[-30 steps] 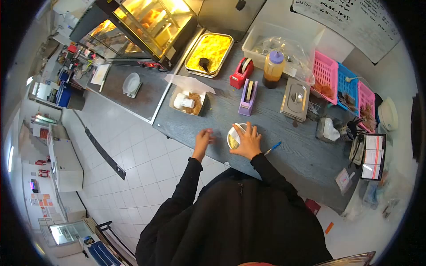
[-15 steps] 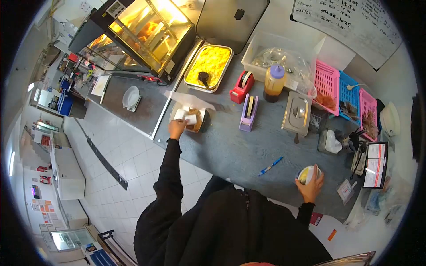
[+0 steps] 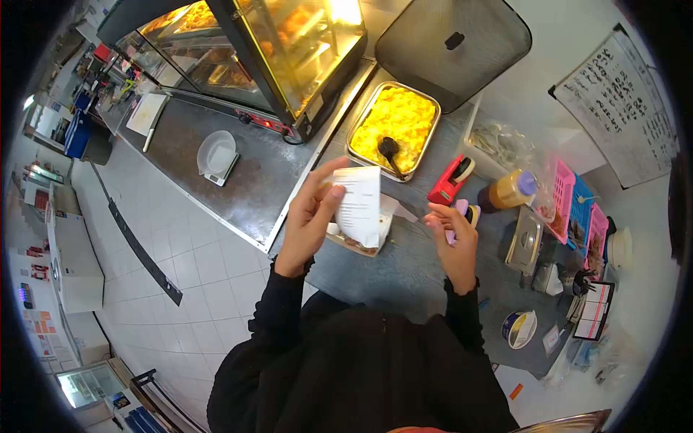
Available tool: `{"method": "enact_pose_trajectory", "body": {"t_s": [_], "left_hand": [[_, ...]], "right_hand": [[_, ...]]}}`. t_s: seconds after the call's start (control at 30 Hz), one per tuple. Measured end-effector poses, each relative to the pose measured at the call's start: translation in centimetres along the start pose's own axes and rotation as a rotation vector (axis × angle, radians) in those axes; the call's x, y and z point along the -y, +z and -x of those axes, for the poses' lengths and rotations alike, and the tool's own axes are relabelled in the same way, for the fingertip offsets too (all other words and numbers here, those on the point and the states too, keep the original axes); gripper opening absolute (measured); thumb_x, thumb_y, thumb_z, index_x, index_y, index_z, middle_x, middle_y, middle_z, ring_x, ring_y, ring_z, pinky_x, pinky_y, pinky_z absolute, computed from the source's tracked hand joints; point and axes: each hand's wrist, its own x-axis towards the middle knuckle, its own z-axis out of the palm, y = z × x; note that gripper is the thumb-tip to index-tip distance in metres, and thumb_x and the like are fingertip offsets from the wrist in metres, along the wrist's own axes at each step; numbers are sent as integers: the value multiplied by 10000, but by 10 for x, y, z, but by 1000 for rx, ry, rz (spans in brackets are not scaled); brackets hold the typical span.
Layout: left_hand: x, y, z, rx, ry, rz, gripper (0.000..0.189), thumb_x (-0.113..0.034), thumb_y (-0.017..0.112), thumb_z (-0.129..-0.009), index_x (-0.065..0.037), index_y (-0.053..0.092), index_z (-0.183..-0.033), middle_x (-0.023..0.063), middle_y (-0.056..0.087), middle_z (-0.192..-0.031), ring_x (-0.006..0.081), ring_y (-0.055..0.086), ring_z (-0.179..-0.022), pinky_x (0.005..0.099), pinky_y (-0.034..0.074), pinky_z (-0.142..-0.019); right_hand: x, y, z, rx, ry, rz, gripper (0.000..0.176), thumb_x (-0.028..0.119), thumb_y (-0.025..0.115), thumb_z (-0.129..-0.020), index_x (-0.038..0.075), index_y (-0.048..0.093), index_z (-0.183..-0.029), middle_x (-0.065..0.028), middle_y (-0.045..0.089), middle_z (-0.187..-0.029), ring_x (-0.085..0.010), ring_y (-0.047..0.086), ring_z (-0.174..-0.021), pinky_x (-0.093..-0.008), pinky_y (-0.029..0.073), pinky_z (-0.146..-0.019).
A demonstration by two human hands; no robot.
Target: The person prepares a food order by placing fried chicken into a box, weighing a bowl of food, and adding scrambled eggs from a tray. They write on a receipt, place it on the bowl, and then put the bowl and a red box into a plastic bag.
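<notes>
A printed paper receipt (image 3: 361, 206) is pinched between the thumb and fingers of my left hand (image 3: 307, 225). Just beneath it on the counter stands an open takeaway box (image 3: 379, 242), its contents largely covered by the paper. My right hand (image 3: 455, 249) is raised to the right of the box, fingers loosely bent and apart, with nothing seen in them. Behind its fingertips, a purple tape dispenser (image 3: 473, 214) is partly hidden. A small round tub (image 3: 520, 330) with something yellow inside sits by the counter's right end.
A tray of yellow food (image 3: 404, 123) with a black spoon lies behind the box, beside a heated display case (image 3: 289, 65). A red tape dispenser (image 3: 452, 179), sauce bottle (image 3: 509, 191) and lidded metal container (image 3: 525, 242) line the back. A scale (image 3: 220, 169) stands left.
My right hand has let go of the small tub and moved left toward the purple tape dispenser. My left hand has lifted the receipt up from the takeaway box. The view has shifted.
</notes>
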Motion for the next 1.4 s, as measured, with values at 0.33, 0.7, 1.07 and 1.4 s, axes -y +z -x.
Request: {"method": "enact_pose_trajectory", "body": {"t_s": [0.33,0.7,1.07,1.4], "left_hand": [[-19,-42,-44,280,-10,-22,405,2,387,-906,-45,503,-1291,138,574,-1168,118,585,-915,233,451,-780],[-13,-49,-72,489,-47,93,704,107,539,-756,-50,324,-1408,157,507,-1266,126,626,-910,214,493,-725],[-9,-33,-76,593,-14,134,769,116,567,-747,-50,259,-1432,155,394,-1373,138,616,-953,229,500,-745],[-22,-7,-64,637,-105,196,796,153,535,-734,-48,227,-1441,152,404,-1361,147,623,-948,232,496,-770]], "right_hand": [[66,72,-51,240,60,-329,114,93,642,-845,-7,587,-849,-55,645,-757,-74,597,-666,-213,464,-598],[67,63,-74,264,187,-362,113,98,615,-871,4,570,-828,-50,636,-784,-76,602,-734,-231,480,-702],[60,44,-68,253,214,-393,98,77,611,-864,2,569,-817,-41,622,-794,-65,577,-763,-233,463,-721],[59,25,-51,198,240,-473,92,56,614,-858,11,557,-802,-37,613,-740,-62,578,-673,-211,461,-627]]}}
